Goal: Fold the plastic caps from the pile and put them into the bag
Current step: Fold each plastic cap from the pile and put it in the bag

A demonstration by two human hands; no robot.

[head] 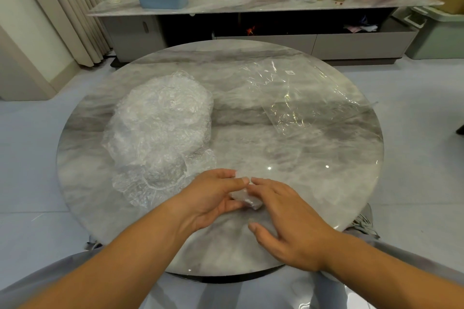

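Round table (288, 148), grey-white marble-pattern top, glossy. On it: pile of crinkled clear plastic caps (160, 130) — left half, spreading toward the near edge; flat clear bag (306, 98) — far right, small white label near its top; one small folded cap (247, 199) — near centre-front.

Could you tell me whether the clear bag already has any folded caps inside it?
No, the clear bag lies flat and looks empty on the table, while both hands press one small folded cap.
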